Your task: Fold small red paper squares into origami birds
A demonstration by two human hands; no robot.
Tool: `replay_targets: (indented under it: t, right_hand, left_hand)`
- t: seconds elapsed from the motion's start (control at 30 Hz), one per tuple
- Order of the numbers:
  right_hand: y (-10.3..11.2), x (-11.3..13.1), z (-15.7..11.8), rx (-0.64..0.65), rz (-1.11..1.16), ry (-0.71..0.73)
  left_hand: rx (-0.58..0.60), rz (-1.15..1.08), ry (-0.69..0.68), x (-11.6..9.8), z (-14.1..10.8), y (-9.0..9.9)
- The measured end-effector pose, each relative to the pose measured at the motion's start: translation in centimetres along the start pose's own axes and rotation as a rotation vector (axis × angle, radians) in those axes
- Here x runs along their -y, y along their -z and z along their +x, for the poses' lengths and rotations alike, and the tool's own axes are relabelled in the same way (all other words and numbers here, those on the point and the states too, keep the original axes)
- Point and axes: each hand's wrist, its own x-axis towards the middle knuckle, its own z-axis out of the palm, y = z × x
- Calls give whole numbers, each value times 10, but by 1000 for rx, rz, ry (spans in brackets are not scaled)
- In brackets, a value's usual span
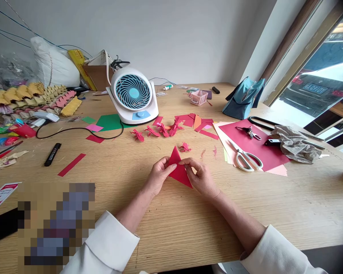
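A folded piece of red paper (180, 176), triangular in outline, is held up between my hands over the table. My left hand (161, 173) pinches its left side, thumb lying across the front face. On the other side my right hand (201, 177) has thumb and forefinger closed at the paper's right edge. Just beyond its tip lies a small red paper piece (184, 147). Farther back sits a row of several folded red paper figures (163, 129), with red paper scraps (188, 121) behind them.
White-handled scissors (245, 156) lie on red and pale paper sheets (270, 152) at right, beside a grey cloth (295, 142). A white fan (133, 95) stands at the back. A black marker (53, 154) and a red strip (71, 164) are at left. A blue bag (242, 101) stands back right.
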Motion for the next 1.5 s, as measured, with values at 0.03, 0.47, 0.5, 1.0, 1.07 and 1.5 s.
replay_targets:
  t: [0.03,0.47,0.5,1.0,1.07,1.5]
  right_hand:
    - [0,1,0,-7,24,-14]
    - [-7,-15,8,48,421,-432]
    - [-7,-16,8,38,448,-434]
    - [-7,-7,7,35,614,-499]
    - [-7,-7,7,34,620,-509]
    - [-9,-5,5,-6,679,-492]
  left_hand:
    - [-11,30,-12,1,1,0]
    - [-80,350,-177,5,0,0]
    - [-74,335,-167,5,0,0]
    - [-141,269,-132,0,-3,-9]
    - [-153,235,-114,0,-3,-10]
    - [-203,126,-27,1,-5,-10]
